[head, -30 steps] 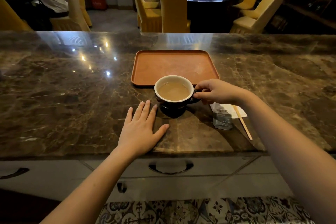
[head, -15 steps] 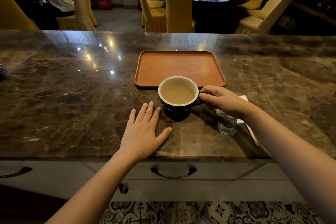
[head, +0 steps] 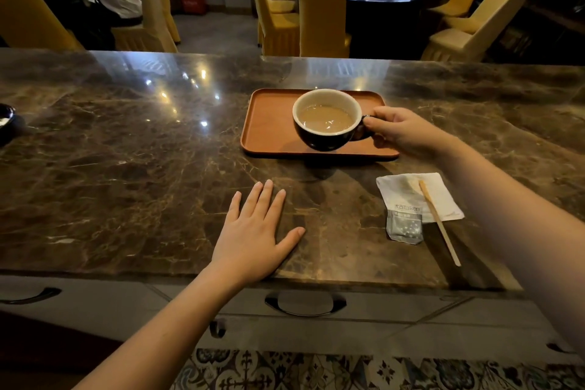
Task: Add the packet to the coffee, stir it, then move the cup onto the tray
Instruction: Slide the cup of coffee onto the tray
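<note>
Black cup [head: 327,133] of milky coffee held by handle in right hand [head: 402,131], above near-right part of orange tray [head: 269,130]; contact unclear. Left hand [head: 253,237] flat, released, on marble counter [head: 126,152].

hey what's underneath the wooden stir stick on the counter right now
The stir stick lies across a white napkin, its near end over the bare marble counter. An opened grey packet sits beside it. Anything beneath the napkin is hidden.

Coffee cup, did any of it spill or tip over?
No spill shows. The cup sits level in the right hand above the tray. The torn packet and stir stick lie on a napkin.
</note>
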Tool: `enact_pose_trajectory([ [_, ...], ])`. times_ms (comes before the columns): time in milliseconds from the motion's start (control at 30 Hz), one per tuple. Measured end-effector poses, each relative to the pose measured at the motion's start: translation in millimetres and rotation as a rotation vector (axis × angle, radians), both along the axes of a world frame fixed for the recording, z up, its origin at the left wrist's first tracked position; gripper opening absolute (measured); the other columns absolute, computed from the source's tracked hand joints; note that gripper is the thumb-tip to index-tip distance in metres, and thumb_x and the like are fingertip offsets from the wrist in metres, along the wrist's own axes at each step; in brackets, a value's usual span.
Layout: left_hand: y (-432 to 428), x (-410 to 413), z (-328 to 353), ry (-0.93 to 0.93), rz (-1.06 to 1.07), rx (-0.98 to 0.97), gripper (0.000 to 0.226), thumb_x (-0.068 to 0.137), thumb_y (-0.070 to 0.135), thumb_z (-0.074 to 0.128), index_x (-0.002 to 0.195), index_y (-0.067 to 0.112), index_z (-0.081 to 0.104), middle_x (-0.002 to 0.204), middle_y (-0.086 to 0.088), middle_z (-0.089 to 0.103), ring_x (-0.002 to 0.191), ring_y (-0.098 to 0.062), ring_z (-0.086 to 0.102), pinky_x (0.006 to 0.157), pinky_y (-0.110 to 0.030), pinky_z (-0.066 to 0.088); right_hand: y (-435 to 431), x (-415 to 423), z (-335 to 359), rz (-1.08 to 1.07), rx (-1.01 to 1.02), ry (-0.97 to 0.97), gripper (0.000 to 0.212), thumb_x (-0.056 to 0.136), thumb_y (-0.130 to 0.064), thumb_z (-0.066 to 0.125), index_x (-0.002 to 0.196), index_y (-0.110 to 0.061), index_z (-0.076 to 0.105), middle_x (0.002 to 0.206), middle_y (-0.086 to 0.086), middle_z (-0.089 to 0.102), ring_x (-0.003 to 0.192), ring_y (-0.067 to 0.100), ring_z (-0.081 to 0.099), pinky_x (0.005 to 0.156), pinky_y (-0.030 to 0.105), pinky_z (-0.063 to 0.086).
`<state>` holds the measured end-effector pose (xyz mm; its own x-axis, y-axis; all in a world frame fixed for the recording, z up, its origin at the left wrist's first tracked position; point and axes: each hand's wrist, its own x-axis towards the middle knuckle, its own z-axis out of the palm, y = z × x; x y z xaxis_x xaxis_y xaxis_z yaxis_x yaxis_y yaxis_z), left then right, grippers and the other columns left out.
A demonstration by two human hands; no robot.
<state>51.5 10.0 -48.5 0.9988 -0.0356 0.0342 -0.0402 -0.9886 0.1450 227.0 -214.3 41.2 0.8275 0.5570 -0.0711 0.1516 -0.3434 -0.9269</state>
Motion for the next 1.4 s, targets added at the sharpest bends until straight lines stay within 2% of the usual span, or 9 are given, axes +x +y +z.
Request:
enact_pose_trajectory([
  [200,-1.1,-1.6,-0.2,-0.018,0.006,-0.013,0.080,0.077,0.070,-0.001,0.143,0.026,-0.004,0.151,0.003,-0.013,0.138,-0.011,-0.018,0.113,-0.040,-0.013,12.9,29.7,3.6,-0.048,-0.022,-0.034,0.023,0.094,-0.019,0.046,0.104,-0.001,0.056,0.083,0.003,0.061,0.068,0.011,0.048,0.064,0.022,0.040],
  [333,-1.4,-1.6,0.6,-0.019,0.009,-0.006,0.074,0.077,0.070,-0.003,0.138,0.028,-0.011,0.151,0.003,-0.014,0.138,-0.011,-0.020,0.112,-0.039,-0.013,20.5,46.8,-3.1,-0.075,-0.039,-0.032,0.022,0.094,-0.020,0.046,0.102,-0.003,0.057,0.085,0.004,0.062,0.070,0.013,0.049,0.065,0.022,0.041],
  [533,-2.1,-2.5,0.7,-0.032,0.015,-0.012,0.071,0.081,0.069,0.003,0.138,0.029,-0.011,0.152,0.004,-0.014,0.138,-0.010,-0.020,0.111,-0.038,-0.015,25.0,63.0,-13.4,-0.036,-0.049,0.025,0.017,0.094,-0.023,0.047,0.085,-0.015,0.060,0.082,0.002,0.063,0.069,0.012,0.046,0.064,0.022,0.040],
  [667,-2.1,-2.1,1.0,-0.032,0.018,-0.014,0.072,0.081,0.069,0.003,0.139,0.029,-0.011,0.152,0.003,-0.014,0.138,-0.011,-0.019,0.112,-0.038,-0.015,26.9,69.0,-19.8,-0.036,-0.046,0.051,0.019,0.094,-0.022,0.047,0.081,-0.016,0.059,0.075,-0.001,0.060,0.064,0.010,0.045,0.060,0.018,0.039],
  [800,-2.5,-2.2,1.2,-0.025,0.020,-0.008,0.073,0.080,0.069,0.001,0.140,0.029,-0.010,0.152,0.004,-0.015,0.138,-0.010,-0.021,0.112,-0.039,-0.014,25.6,78.8,-24.6,-0.006,-0.039,0.097,0.018,0.094,-0.023,0.047,0.086,-0.013,0.060,0.079,0.000,0.061,0.068,0.011,0.046,0.062,0.018,0.040],
  [1033,-3.0,-1.9,1.9,-0.014,0.027,0.003,0.073,0.081,0.070,0.002,0.140,0.030,-0.013,0.152,0.005,-0.018,0.136,-0.008,-0.024,0.112,-0.038,-0.016,25.2,92.2,-29.6,0.023,-0.042,0.102,0.018,0.092,-0.026,0.049,0.088,-0.014,0.061,0.086,0.002,0.062,0.083,0.016,0.052,0.077,0.026,0.043],
  [1167,-2.5,-1.9,0.6,-0.025,0.029,-0.018,0.072,0.083,0.069,0.006,0.140,0.030,-0.010,0.152,0.005,-0.016,0.137,-0.008,-0.023,0.111,-0.038,-0.015,26.2,95.8,-30.0,0.029,-0.059,0.101,0.016,0.093,-0.025,0.049,0.086,-0.014,0.059,0.085,0.004,0.058,0.082,0.015,0.052,0.074,0.023,0.044],
  [1400,-2.2,-1.9,-1.5,-0.046,0.029,-0.020,0.072,0.084,0.070,0.009,0.141,0.030,-0.008,0.152,0.006,-0.015,0.137,-0.008,-0.022,0.111,-0.038,-0.014,29.3,95.8,-26.5,0.011,-0.126,0.025,0.023,0.094,-0.025,0.046,0.101,-0.008,0.059,0.088,0.003,0.061,0.079,0.014,0.053,0.071,0.021,0.045],
])
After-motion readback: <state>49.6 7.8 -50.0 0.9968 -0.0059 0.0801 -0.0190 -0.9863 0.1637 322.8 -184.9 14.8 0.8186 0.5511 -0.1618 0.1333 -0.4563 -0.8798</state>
